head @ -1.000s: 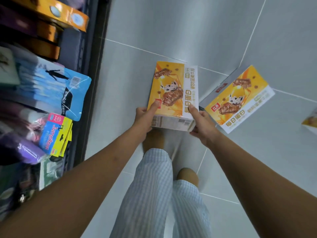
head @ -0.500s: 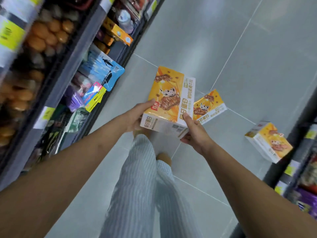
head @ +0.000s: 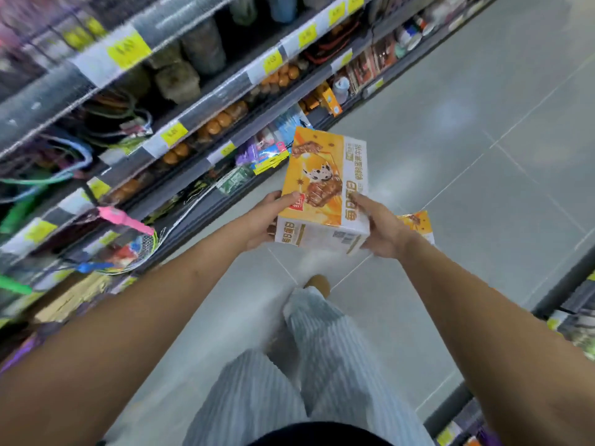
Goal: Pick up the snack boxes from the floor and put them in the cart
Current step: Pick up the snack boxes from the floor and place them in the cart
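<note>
An orange and white snack box (head: 322, 181) is held up in front of me, well above the floor. My left hand (head: 267, 220) grips its left lower edge, thumb on the printed top face. My right hand (head: 380, 225) grips its right side. A second orange snack box (head: 417, 222) lies on the grey tiled floor, mostly hidden behind my right hand. No cart is in view.
Store shelves (head: 199, 101) packed with goods and yellow price tags run along the left. Another shelf unit's edge (head: 566, 284) stands at the right. The grey tile aisle (head: 483, 123) runs between them. My striped trouser legs (head: 306, 365) are below.
The box has risen with both hands as I straightened up. The view tilted up, bringing upper shelves in. The third box at the right has left the view.
</note>
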`<act>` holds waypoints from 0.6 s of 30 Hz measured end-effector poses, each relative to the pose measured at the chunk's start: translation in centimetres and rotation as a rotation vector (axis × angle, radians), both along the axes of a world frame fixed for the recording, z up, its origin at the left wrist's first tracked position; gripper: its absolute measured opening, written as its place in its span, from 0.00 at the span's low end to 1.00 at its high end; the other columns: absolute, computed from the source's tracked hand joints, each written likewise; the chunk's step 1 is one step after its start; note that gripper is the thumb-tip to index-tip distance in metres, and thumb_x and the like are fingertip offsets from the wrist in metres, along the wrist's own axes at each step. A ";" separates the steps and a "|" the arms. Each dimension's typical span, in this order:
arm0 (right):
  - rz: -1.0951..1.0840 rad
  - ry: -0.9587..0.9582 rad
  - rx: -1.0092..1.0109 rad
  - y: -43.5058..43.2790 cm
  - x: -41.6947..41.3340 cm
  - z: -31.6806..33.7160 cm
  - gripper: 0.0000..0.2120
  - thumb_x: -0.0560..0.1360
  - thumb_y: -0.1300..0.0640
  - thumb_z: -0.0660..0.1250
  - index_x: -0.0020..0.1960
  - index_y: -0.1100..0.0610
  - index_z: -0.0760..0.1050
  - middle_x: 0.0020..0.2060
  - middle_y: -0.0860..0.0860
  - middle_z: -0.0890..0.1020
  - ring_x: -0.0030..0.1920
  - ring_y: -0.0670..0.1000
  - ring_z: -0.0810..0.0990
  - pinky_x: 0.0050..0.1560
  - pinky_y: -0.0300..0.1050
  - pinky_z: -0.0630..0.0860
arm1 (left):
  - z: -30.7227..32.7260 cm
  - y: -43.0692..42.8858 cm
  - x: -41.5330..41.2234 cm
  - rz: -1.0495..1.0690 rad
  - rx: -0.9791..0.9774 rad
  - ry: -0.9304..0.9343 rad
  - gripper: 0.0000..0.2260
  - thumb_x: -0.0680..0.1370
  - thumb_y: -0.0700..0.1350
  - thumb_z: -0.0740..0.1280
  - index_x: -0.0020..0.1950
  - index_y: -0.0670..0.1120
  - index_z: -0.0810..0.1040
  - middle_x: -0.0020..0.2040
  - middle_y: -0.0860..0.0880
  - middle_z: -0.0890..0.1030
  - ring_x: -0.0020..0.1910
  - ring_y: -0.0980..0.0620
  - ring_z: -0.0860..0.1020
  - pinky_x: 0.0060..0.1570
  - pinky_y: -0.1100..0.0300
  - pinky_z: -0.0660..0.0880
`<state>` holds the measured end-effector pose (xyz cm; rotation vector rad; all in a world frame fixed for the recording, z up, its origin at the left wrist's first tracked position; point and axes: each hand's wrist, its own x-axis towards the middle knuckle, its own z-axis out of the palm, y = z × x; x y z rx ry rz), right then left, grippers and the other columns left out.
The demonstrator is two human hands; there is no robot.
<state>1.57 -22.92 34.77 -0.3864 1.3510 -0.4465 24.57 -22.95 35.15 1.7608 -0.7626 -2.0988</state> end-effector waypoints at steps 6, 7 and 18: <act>0.115 -0.074 -0.109 5.1 9.9 5.5 0.11 0.80 0.48 0.60 0.55 0.53 0.76 0.47 0.53 0.86 0.42 0.52 0.85 0.52 0.52 0.78 | 7.1 10.4 8.2 0.130 0.008 0.021 0.15 0.79 0.60 0.57 0.53 0.52 0.76 0.50 0.47 0.81 0.49 0.49 0.80 0.53 0.53 0.76; 0.160 -0.091 -0.122 6.8 12.1 6.1 0.11 0.80 0.48 0.60 0.55 0.52 0.77 0.47 0.53 0.86 0.42 0.53 0.85 0.52 0.52 0.78 | 8.3 13.0 10.5 0.151 0.014 0.004 0.15 0.78 0.61 0.57 0.51 0.53 0.76 0.52 0.46 0.80 0.52 0.46 0.78 0.59 0.50 0.73; 0.621 -0.203 -0.208 26.7 34.4 14.1 0.09 0.79 0.51 0.62 0.49 0.53 0.78 0.37 0.51 0.86 0.35 0.50 0.85 0.43 0.47 0.80 | 14.5 40.5 28.2 0.783 -0.149 -0.025 0.17 0.74 0.61 0.64 0.54 0.51 0.80 0.59 0.45 0.82 0.62 0.43 0.77 0.65 0.45 0.70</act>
